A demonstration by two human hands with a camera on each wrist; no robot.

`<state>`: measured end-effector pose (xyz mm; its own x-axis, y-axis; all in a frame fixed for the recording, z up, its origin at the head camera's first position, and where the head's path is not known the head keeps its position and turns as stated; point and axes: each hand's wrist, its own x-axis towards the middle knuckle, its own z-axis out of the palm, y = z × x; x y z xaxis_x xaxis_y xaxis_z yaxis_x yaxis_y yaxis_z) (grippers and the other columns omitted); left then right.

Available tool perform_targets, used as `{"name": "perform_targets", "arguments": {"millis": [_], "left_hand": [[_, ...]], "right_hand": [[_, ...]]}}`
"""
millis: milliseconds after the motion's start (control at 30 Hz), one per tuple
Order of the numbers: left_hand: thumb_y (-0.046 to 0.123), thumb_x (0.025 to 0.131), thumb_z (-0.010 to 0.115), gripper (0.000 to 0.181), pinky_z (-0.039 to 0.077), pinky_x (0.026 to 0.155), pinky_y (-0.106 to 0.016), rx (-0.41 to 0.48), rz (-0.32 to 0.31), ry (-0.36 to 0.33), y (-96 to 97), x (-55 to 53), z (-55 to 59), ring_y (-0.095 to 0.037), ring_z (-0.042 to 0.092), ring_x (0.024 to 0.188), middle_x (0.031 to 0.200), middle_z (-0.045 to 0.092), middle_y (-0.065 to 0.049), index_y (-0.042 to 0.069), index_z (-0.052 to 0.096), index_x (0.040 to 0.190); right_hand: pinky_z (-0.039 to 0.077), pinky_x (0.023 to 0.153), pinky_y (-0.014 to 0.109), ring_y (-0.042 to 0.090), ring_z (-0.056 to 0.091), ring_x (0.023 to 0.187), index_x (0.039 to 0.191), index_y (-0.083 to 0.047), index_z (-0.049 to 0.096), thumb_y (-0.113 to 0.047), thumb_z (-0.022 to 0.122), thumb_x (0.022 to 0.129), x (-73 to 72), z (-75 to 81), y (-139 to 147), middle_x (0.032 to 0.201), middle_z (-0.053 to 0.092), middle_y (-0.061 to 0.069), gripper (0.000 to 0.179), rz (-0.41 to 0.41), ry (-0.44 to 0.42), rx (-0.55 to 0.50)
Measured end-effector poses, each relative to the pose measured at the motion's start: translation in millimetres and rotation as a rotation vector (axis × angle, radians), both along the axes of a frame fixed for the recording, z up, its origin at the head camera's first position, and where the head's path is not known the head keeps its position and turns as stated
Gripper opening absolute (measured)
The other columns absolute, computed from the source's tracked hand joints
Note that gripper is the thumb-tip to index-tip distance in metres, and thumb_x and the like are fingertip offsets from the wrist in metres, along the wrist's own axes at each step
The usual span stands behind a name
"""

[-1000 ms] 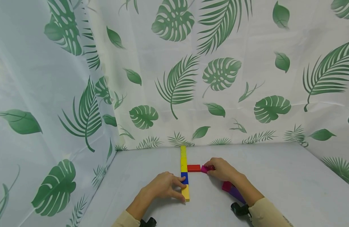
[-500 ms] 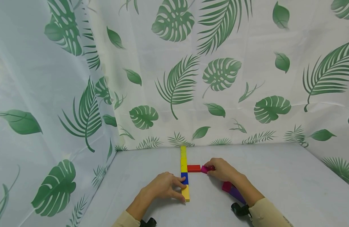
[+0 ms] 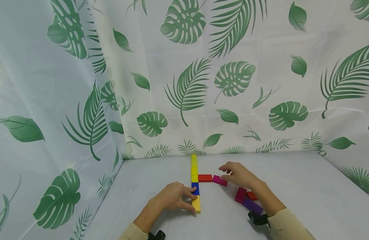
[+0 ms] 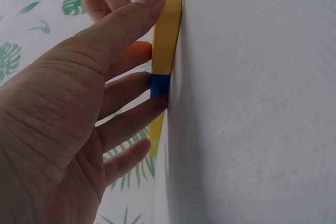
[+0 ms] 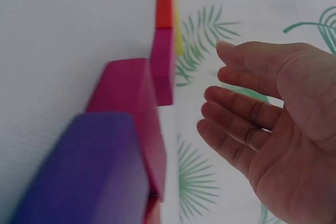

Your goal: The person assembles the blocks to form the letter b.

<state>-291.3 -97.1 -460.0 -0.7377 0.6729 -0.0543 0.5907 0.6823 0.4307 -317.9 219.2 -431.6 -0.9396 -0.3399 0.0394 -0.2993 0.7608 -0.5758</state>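
Note:
A row of blocks runs away from me in the head view: a yellow block nearest, a blue block, then brighter yellow. My left hand rests against the row's left side, thumb at the near yellow block's end and fingertips at the blue one, fingers spread. A red block sticks out rightward from the row. At its right end lies a magenta block, slightly angled. My right hand is beside and above that magenta block, fingers loosely bent, holding nothing.
Right of the row, a second magenta block, a purple block and another red block lie together under the right forearm. A leaf-printed curtain stands behind the white table.
My right hand has let go of the magenta block and lifted slightly up and to the right, uncovering the red block by its forearm. The left hand has stayed put.

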Motion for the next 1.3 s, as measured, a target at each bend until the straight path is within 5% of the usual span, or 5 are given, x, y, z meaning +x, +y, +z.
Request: {"name": "perform_targets", "arguments": {"millis": [400, 667, 1300], "left_hand": [[0.065, 0.076, 0.082, 0.057, 0.050, 0.104, -0.031, 0.013, -0.004, -0.009, -0.1, 0.1, -0.5, -0.009, 0.060, 0.134, 0.138, 0.065, 0.020, 0.039, 0.075, 0.125], [0.067, 0.075, 0.082, 0.059, 0.051, 0.102, -0.030, -0.007, 0.003, -0.003, 0.2, 0.1, 0.6, -0.010, 0.061, 0.133, 0.138, 0.064, 0.021, 0.038, 0.074, 0.126], [0.067, 0.076, 0.081, 0.059, 0.049, 0.107, -0.034, -0.003, -0.003, -0.002, 0.1, 1.6, 1.7, -0.008, 0.060, 0.134, 0.140, 0.063, 0.019, 0.038, 0.074, 0.127]], "right_hand": [[0.059, 0.084, 0.034, 0.027, 0.064, 0.107, 0.131, -0.009, 0.071, -0.023, 0.078, 0.095, 3.7, 15.4, 10, 0.120, 0.072, 0.009, 0.040, 0.046, 0.078, -0.020], [0.056, 0.084, 0.023, 0.020, 0.064, 0.110, 0.134, -0.014, 0.069, -0.026, 0.078, 0.095, 8.8, 29.7, 21, 0.125, 0.072, 0.001, 0.042, 0.114, 0.111, -0.075], [0.060, 0.088, 0.032, 0.020, 0.065, 0.110, 0.134, -0.013, 0.069, -0.030, 0.078, 0.094, 22.7, 38.1, 52, 0.125, 0.072, 0.000, 0.045, 0.140, 0.155, -0.030]]}}
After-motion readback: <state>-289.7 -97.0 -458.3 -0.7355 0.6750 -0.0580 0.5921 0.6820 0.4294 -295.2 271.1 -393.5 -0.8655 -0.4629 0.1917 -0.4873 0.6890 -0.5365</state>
